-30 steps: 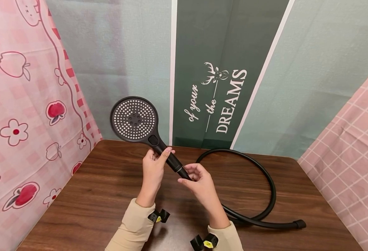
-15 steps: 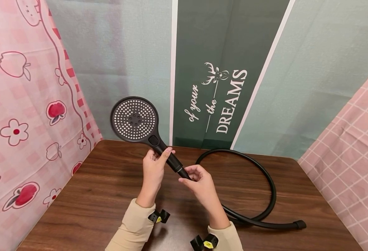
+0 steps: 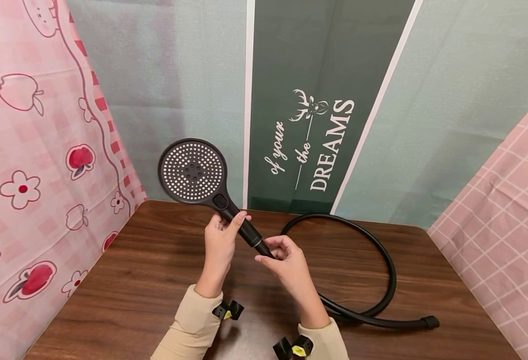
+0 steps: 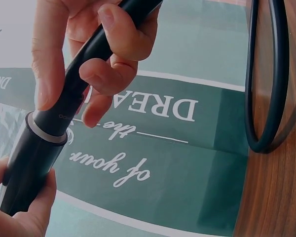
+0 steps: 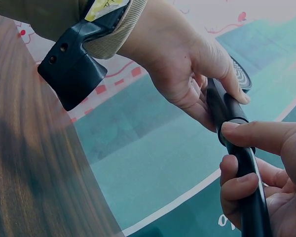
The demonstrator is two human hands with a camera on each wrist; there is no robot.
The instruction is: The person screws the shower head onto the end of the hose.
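A black shower head (image 3: 193,171) is held up at a tilt above the table, its round face of pale nozzles toward the head camera. My left hand (image 3: 219,242) grips its handle (image 3: 248,232), thumb along the front. At the handle's lower end, my right hand (image 3: 291,262) holds the end of a black hose (image 4: 91,57) between thumb and curled fingers. In the left wrist view a pale ring (image 4: 47,133) shows where hose fitting and handle meet. The fitting sits against the handle; whether it is threaded tight I cannot tell.
The hose loop (image 3: 392,270) lies on the brown wooden table (image 3: 156,280) to the right, its other end fitting (image 3: 431,321) near the right side. Printed cloths (image 3: 210,100) hang behind and at both sides. A small black camera (image 3: 228,311) sits on each wrist.
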